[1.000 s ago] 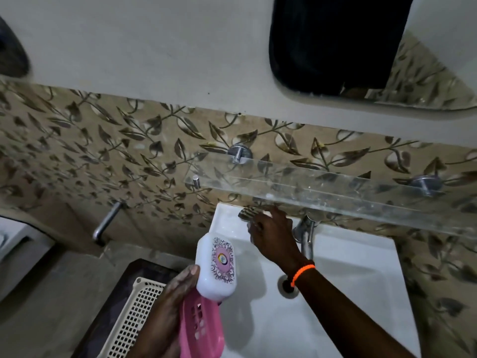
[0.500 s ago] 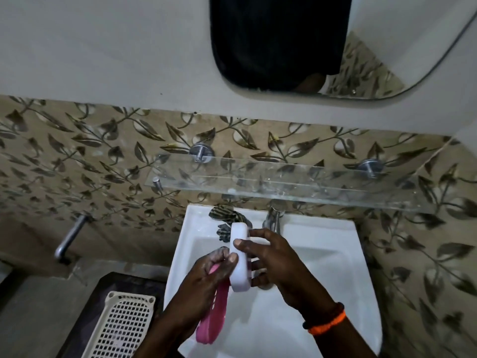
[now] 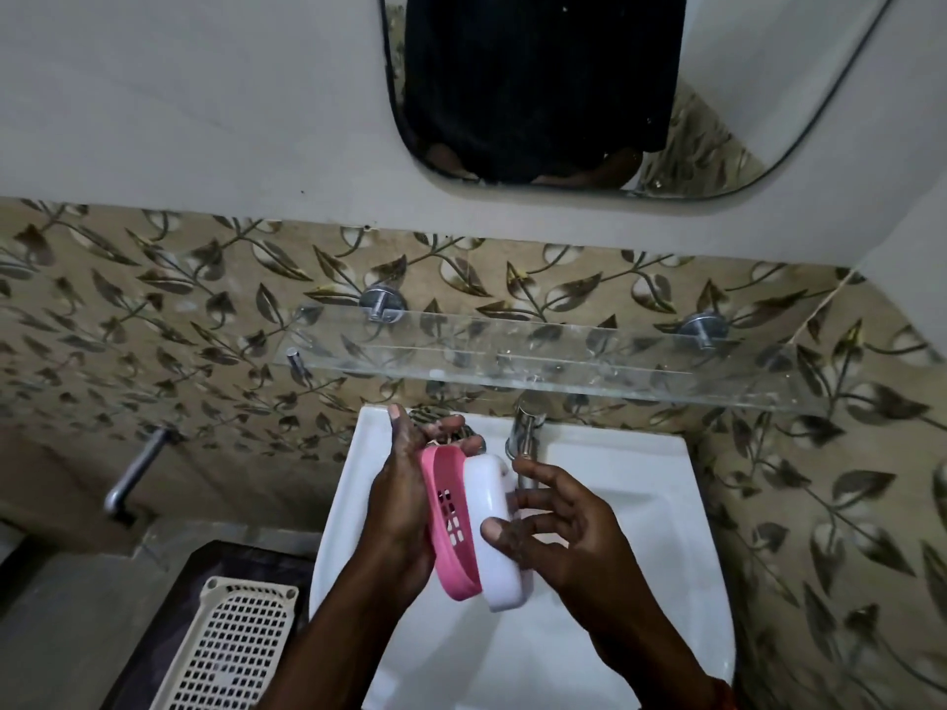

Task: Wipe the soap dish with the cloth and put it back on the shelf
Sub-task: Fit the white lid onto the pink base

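The soap dish is in two parts, held on edge over the sink: a pink perforated tray and a white shell side by side. My left hand grips the pink tray from the left, fingers curling over its top. My right hand holds the white shell, thumb on its front face and fingers behind it. A striped cloth lies on the sink's back rim, mostly hidden behind my left fingers. The clear glass shelf hangs on the wall just above.
A white sink with a chrome tap is below my hands. A cream perforated basket sits on a dark surface at lower left. A second tap sticks out of the left wall. A mirror hangs above.
My right hand left the cloth at the sink's back rim and came onto the white shell. The dish turned on edge and both hands now hold it higher over the sink.
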